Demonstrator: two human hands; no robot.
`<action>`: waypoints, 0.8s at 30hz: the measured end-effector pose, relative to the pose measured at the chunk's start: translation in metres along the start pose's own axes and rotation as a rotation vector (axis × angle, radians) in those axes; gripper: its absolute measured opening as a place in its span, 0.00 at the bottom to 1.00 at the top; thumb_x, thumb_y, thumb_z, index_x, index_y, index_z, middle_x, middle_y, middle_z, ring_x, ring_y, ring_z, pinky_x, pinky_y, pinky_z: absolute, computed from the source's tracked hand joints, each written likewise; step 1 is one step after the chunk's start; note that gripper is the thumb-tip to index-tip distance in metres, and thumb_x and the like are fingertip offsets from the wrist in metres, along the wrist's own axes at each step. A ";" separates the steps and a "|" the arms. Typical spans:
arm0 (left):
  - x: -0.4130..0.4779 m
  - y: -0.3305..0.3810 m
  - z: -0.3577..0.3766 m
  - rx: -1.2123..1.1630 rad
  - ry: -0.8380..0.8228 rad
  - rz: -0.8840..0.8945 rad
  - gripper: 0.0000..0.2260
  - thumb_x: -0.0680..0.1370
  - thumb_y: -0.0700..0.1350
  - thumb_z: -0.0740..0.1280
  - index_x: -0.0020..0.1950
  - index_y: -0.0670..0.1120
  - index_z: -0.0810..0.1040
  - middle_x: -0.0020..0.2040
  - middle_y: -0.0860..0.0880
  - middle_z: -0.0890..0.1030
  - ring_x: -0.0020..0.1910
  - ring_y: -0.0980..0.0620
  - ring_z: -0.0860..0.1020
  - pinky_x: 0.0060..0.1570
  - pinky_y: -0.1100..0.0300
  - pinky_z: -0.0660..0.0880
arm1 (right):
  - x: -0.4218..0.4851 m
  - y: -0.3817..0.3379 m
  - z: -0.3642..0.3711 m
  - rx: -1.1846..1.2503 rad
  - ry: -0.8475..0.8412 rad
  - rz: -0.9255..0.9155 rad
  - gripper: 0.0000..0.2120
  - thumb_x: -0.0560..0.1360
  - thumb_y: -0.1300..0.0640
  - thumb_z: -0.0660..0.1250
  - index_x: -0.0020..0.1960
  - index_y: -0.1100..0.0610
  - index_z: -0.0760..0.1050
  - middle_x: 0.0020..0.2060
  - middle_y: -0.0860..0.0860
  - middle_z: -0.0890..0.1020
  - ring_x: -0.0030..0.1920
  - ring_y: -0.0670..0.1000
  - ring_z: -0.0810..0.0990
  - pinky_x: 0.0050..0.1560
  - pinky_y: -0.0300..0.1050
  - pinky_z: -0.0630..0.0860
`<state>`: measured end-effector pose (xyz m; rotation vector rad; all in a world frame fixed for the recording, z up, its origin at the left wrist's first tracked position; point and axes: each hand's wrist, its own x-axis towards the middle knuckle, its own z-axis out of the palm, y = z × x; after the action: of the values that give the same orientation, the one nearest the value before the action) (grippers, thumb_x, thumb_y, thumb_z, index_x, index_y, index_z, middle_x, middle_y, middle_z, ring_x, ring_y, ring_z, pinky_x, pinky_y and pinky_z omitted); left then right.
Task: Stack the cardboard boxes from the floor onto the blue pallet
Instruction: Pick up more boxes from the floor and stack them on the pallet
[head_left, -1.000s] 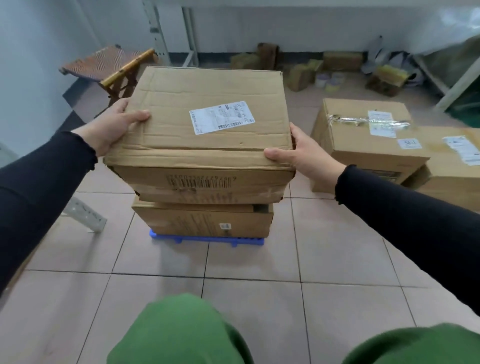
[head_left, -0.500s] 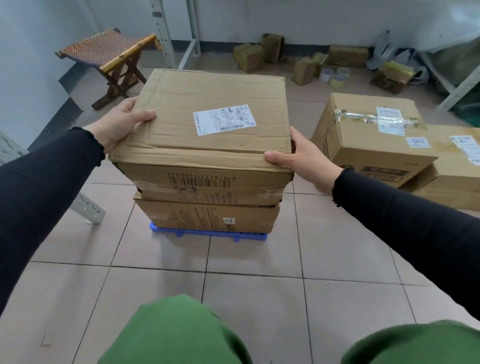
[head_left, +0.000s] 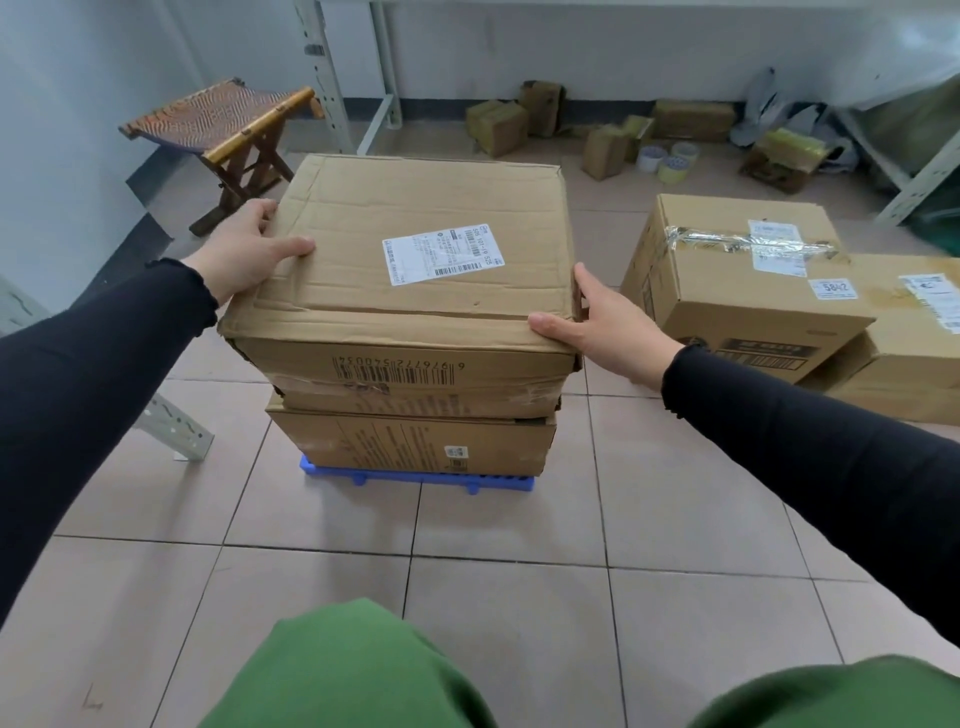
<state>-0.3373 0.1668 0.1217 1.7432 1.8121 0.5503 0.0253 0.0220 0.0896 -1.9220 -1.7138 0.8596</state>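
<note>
A worn cardboard box with a white shipping label (head_left: 415, 260) rests on top of a lower cardboard box (head_left: 410, 441), which sits on the blue pallet (head_left: 415, 475); only the pallet's front edge shows. My left hand (head_left: 249, 249) grips the top box's left side, thumb laid on its lid. My right hand (head_left: 597, 317) grips its right near corner, thumb on the lid. Two more cardboard boxes lie on the floor at the right: a taped one (head_left: 737, 275) leaning on another (head_left: 909, 353).
A wooden folding stool (head_left: 223, 130) stands at the back left. Metal shelf legs (head_left: 332, 78) rise behind the stack, and another metal strut (head_left: 176, 431) lies at the left. Small boxes (head_left: 498, 124) and tape rolls (head_left: 670, 158) litter the far wall. My green-clad knees (head_left: 353, 670) fill the bottom.
The top box has come down onto the lower box and now rests on it. My view has tilted down slightly; both hands stay on the box's sides.
</note>
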 end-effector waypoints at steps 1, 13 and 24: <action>0.000 0.005 -0.001 0.052 0.020 0.014 0.36 0.78 0.53 0.72 0.81 0.48 0.61 0.77 0.44 0.69 0.73 0.42 0.69 0.71 0.44 0.66 | 0.000 0.001 -0.003 -0.048 0.012 -0.018 0.47 0.77 0.36 0.67 0.84 0.56 0.47 0.80 0.52 0.65 0.76 0.53 0.68 0.69 0.46 0.68; -0.017 0.159 0.096 0.390 0.035 0.481 0.32 0.80 0.51 0.69 0.81 0.46 0.63 0.79 0.44 0.66 0.78 0.44 0.63 0.74 0.47 0.59 | -0.026 0.116 -0.079 -0.322 0.244 0.014 0.32 0.82 0.40 0.61 0.81 0.54 0.62 0.77 0.52 0.70 0.76 0.55 0.66 0.73 0.52 0.64; -0.039 0.296 0.270 0.338 -0.160 0.671 0.32 0.80 0.52 0.68 0.82 0.45 0.62 0.79 0.45 0.66 0.78 0.46 0.62 0.75 0.49 0.59 | -0.067 0.275 -0.164 -0.264 0.340 0.282 0.31 0.83 0.42 0.61 0.80 0.56 0.62 0.76 0.55 0.70 0.76 0.58 0.66 0.73 0.53 0.64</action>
<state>0.0630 0.1251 0.1112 2.5634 1.2310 0.3465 0.3343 -0.0702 0.0332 -2.3657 -1.4304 0.3737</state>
